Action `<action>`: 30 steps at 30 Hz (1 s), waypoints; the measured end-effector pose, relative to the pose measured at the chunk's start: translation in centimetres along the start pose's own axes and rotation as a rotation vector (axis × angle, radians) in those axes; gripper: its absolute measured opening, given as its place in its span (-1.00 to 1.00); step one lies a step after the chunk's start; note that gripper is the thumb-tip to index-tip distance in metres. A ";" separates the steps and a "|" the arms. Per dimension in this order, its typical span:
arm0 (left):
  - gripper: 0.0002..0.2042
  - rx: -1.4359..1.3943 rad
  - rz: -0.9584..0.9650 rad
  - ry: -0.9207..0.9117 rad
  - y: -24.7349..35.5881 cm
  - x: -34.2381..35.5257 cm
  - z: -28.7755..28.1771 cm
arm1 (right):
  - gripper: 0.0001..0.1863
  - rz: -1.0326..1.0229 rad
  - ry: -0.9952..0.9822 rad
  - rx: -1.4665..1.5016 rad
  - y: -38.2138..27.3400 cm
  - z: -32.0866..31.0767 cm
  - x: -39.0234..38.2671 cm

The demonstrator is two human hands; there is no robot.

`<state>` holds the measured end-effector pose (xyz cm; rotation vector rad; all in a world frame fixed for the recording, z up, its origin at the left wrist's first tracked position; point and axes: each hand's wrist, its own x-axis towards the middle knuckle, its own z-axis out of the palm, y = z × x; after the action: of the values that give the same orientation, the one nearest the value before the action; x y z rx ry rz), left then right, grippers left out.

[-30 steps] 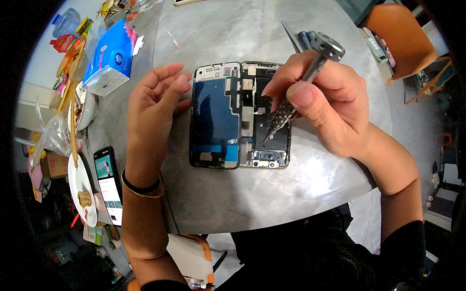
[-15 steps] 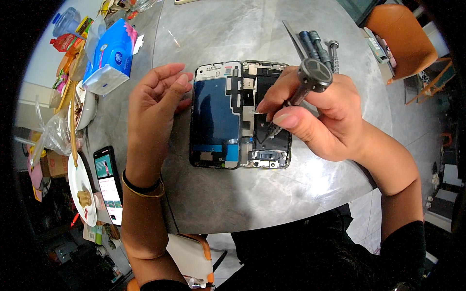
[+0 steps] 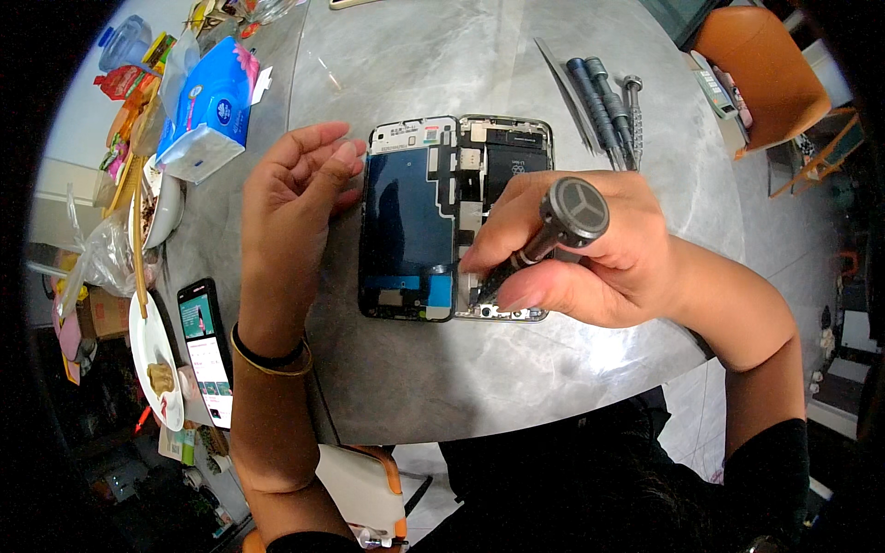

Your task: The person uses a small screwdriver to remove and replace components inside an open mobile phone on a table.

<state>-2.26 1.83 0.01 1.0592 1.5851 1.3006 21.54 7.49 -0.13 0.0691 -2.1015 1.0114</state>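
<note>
An opened smartphone lies on the grey table, its screen panel (image 3: 398, 217) folded out to the left of the phone body (image 3: 505, 138), which shows a black battery and small parts. My right hand (image 3: 590, 253) is closed round a dark precision screwdriver (image 3: 573, 212) with a round cap. Its tip is down at the lower left of the phone body, near the hinge side; the exact contact point is hard to see. My left hand (image 3: 300, 189) rests beside the screen panel's upper left edge, fingers loosely curled and apart, with nothing in them.
Tweezers (image 3: 564, 92) and several more screwdrivers (image 3: 604, 101) lie beyond my right hand. To the left are a blue tissue pack (image 3: 207, 111), a lit phone (image 3: 205, 350), a white plate (image 3: 147, 369) and a bowl (image 3: 166, 207). An orange chair (image 3: 761, 69) stands at far right.
My right hand and the screwdriver have moved down and left, from over the battery to the phone body's lower left. My left hand has stayed nearly still.
</note>
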 end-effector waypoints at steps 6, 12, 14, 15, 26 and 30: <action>-0.70 -0.019 0.001 -0.007 0.0 -0.1 0.0 | -0.77 -0.007 -0.001 -0.011 0.0 0.1 0.0; -0.69 -0.040 -0.007 -0.010 -0.2 0.0 0.0 | -0.76 0.023 -0.050 -0.018 -0.1 -0.2 -0.1; -0.69 -0.038 -0.004 -0.013 -0.3 0.2 0.0 | -0.76 0.021 -0.040 -0.027 -0.2 -0.3 -0.1; -0.69 -0.038 -0.003 -0.015 -0.4 0.3 0.0 | -0.76 0.002 -0.012 -0.028 -0.1 -0.2 -0.2; -0.68 0.015 -0.001 0.036 -0.1 0.3 -0.6 | -0.50 0.458 0.323 -0.202 0.7 -2.8 0.5; -0.62 -0.086 -0.056 0.078 0.3 0.1 -0.8 | -0.43 0.578 0.255 -0.266 1.5 -3.2 0.4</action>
<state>-2.99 1.72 0.39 0.9149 1.5900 1.3751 22.73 10.78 0.36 -0.7976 -2.0331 0.9824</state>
